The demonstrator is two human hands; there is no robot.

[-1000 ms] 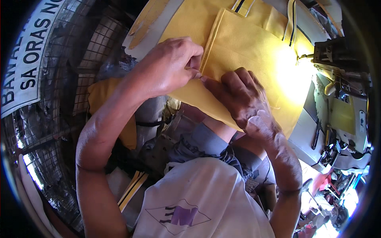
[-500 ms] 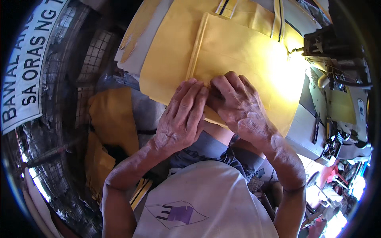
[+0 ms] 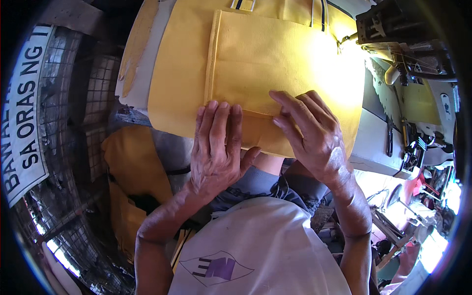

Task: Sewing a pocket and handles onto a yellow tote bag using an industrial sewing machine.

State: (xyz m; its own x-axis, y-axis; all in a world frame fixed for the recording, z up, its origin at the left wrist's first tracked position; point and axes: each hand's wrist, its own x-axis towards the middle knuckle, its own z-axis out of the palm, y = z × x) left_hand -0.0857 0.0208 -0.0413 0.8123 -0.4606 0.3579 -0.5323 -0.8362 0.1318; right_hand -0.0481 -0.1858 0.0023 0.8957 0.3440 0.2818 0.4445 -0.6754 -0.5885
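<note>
A large yellow bag panel (image 3: 177,64) lies over a pale work table, with a yellow pocket piece (image 3: 260,54) on top of it. A narrow folded strip runs down the pocket's left side. My left hand (image 3: 216,142) rests flat near the lower end of that strip, its fingers stretched over the panel's near part and its thumb out to the side. To its right, my right hand (image 3: 314,130) hovers at or just touches the pocket's lower edge; thumb and index finger stand apart with nothing between them. A dark-and-white striped strap (image 3: 320,14) shows at the panel's far side.
A sewing machine (image 3: 393,37) with a bright lamp stands at the right of the pale table (image 3: 373,145). Scissors (image 3: 390,137) and other tools lie on its right part. More yellow material (image 3: 137,157) hangs at the left, before a wire mesh wall with a printed sign (image 3: 29,113).
My hands have parted: the left has flattened and shifted left, the right has drawn back from it with fingers spreading. The panel appears further left in the view.
</note>
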